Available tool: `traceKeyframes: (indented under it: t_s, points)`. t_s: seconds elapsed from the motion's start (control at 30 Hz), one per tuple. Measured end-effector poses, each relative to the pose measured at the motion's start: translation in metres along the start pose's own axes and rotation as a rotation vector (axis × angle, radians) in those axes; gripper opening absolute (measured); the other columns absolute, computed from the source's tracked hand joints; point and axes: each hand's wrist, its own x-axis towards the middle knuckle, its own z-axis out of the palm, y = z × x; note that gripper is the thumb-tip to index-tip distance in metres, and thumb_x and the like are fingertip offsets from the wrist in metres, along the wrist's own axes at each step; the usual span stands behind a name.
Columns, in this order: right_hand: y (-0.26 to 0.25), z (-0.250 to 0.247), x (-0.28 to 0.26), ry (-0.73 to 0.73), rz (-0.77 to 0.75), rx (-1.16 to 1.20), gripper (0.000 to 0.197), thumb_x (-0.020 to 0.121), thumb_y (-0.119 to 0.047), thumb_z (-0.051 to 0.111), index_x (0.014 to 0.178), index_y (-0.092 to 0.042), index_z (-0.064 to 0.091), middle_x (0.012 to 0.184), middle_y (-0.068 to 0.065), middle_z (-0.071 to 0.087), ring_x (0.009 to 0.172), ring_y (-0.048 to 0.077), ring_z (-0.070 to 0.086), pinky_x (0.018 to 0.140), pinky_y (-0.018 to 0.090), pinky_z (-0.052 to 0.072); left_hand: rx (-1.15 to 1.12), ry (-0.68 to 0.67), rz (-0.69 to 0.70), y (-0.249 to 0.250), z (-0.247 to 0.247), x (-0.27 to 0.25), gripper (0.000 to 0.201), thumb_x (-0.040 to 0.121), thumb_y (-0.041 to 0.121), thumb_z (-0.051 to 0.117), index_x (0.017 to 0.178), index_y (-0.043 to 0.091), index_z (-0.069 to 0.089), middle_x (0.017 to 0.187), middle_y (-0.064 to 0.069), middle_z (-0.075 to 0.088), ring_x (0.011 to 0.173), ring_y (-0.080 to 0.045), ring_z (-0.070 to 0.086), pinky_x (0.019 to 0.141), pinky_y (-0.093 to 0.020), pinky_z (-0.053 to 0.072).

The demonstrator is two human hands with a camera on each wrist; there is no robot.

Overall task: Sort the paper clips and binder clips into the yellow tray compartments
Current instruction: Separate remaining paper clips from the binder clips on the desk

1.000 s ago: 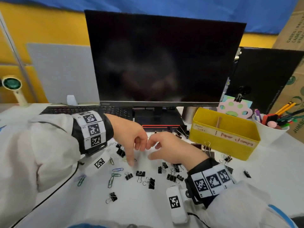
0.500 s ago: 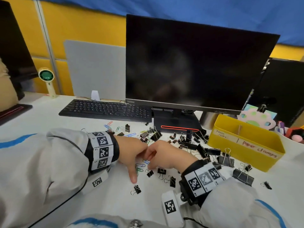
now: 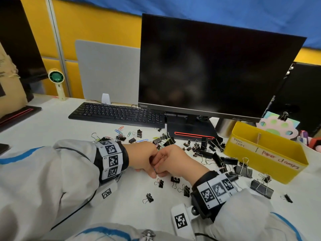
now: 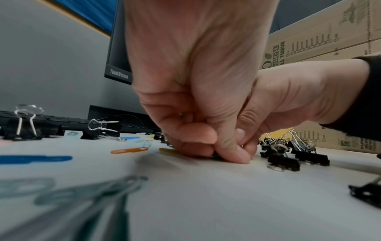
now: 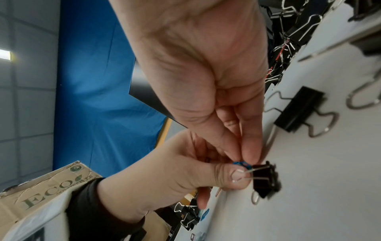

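Two hands meet low over the white desk (image 3: 52, 129), knuckles touching, in front of the monitor (image 3: 215, 66). The left hand (image 3: 144, 159) has its fingers curled under, tips pressed to the desk; what they grip cannot be told from the left wrist view, though a yellow paper clip (image 4: 167, 150) pokes out from under them. The right hand (image 3: 175, 160) pinches a blue paper clip (image 5: 243, 163) between thumb and fingertips, right beside a small black binder clip (image 5: 265, 178) whose wire handles lie against the left thumb.

Scattered clips ring the hands: coloured paper clips (image 3: 119, 131) toward the keyboard (image 3: 118, 113), a dense heap of binder clips (image 3: 208, 148) between the hands and the tray (image 3: 267, 164), and a few small binder clips just near the wrists on the body side. The tray sits at the right, its near wall labelled, a divider splitting it in two; larger binder clips crowd its front edge, touching or just beside it. The clearest stretch of desk lies to the left, between the left sleeve (image 3: 43, 180) and the keyboard. The monitor's foot (image 3: 189, 129) stands behind the heap, and a cup of pens (image 3: 311, 141) sits beyond the tray's far right corner.
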Motion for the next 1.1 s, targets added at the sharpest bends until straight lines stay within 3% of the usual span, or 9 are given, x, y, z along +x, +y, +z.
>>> traceKeyframes:
  t_s: [0.1,0.3,0.4,0.47,0.6,0.67,0.73,0.97,1.1]
  points:
    - [0.0,-0.003,0.001,0.045,0.014,0.025,0.024,0.078,0.016,0.07,0.074,-0.007,0.068,0.075,0.02,0.069,0.068,0.034,0.068,0.076,0.046,0.062,0.091,0.025,0.005,0.002,0.002,0.002,0.031,0.082,0.033,0.079,0.093,0.008,0.065,0.059,0.002,0.058,0.053,-0.016,0.053,0.058,-0.024,0.042]
    - [0.0,-0.014,0.001,0.19,-0.033,0.045,0.023,0.081,0.014,0.067,0.075,-0.009,0.065,0.083,0.025,0.072,0.073,0.038,0.071,0.079,0.05,0.061,0.213,-0.025,-0.044,0.013,0.007,0.001,0.03,0.097,0.029,0.059,0.118,0.008,0.063,0.114,-0.008,0.066,0.098,-0.024,0.059,0.075,-0.025,0.04]
    - [0.002,-0.023,0.008,0.324,-0.059,-0.091,0.027,0.079,0.007,0.07,0.072,-0.018,0.071,0.082,0.008,0.073,0.084,0.031,0.073,0.081,0.044,0.061,0.227,-0.016,-0.06,0.012,0.001,-0.002,0.016,0.098,0.03,0.055,0.103,0.015,0.06,0.102,-0.007,0.06,0.089,-0.022,0.054,0.067,-0.025,0.037]
    - [0.001,-0.028,0.011,0.345,-0.047,-0.154,0.028,0.08,0.004,0.071,0.076,-0.023,0.07,0.086,-0.001,0.069,0.084,0.022,0.069,0.083,0.038,0.06,0.152,0.044,-0.065,0.003,-0.007,-0.005,0.027,0.099,0.038,0.054,0.098,0.013,0.061,0.092,-0.003,0.059,0.079,-0.018,0.052,0.068,-0.027,0.041]
    - [-0.003,-0.03,0.016,0.201,-0.005,-0.331,0.03,0.075,-0.002,0.079,0.092,-0.025,0.072,0.1,-0.003,0.071,0.092,0.017,0.069,0.084,0.035,0.06,-0.529,0.149,-0.152,-0.021,-0.014,-0.005,0.031,0.1,0.04,0.054,0.087,0.013,0.06,0.076,-0.003,0.057,0.056,-0.013,0.047,0.057,-0.024,0.041]
    - [-0.005,-0.028,0.017,0.182,-0.009,-0.376,0.031,0.073,-0.002,0.081,0.096,-0.022,0.073,0.098,-0.003,0.072,0.093,0.017,0.07,0.084,0.034,0.06,-1.064,0.132,-0.197,-0.026,-0.015,-0.006,0.017,0.1,0.029,0.056,0.094,0.013,0.058,0.084,-0.005,0.06,0.058,-0.009,0.045,0.052,-0.019,0.04]
    - [-0.007,-0.025,0.018,0.194,-0.023,-0.402,0.028,0.073,-0.001,0.082,0.094,-0.019,0.074,0.095,-0.001,0.073,0.092,0.018,0.071,0.084,0.033,0.059,-1.359,0.139,-0.231,-0.032,-0.016,-0.006,0.011,0.1,0.023,0.057,0.101,0.013,0.054,0.088,-0.005,0.063,0.062,-0.009,0.049,0.05,-0.017,0.043]
    - [-0.012,-0.016,0.018,0.233,-0.016,-0.525,0.015,0.081,-0.006,0.074,0.093,-0.014,0.074,0.083,-0.008,0.061,0.079,0.013,0.061,0.076,0.028,0.056,-1.8,0.22,-0.231,-0.026,-0.009,-0.005,0.011,0.101,0.011,0.053,0.103,0.004,0.061,0.075,-0.004,0.063,0.062,-0.011,0.06,0.048,-0.017,0.054]
    - [-0.013,-0.013,0.019,0.277,0.004,-0.578,0.016,0.077,-0.013,0.075,0.092,-0.009,0.073,0.088,0.0,0.068,0.078,0.016,0.064,0.068,0.029,0.056,-1.918,0.285,-0.199,-0.02,-0.003,0.0,0.018,0.099,0.0,0.051,0.113,-0.006,0.062,0.092,-0.013,0.067,0.076,-0.016,0.066,0.065,-0.03,0.063]
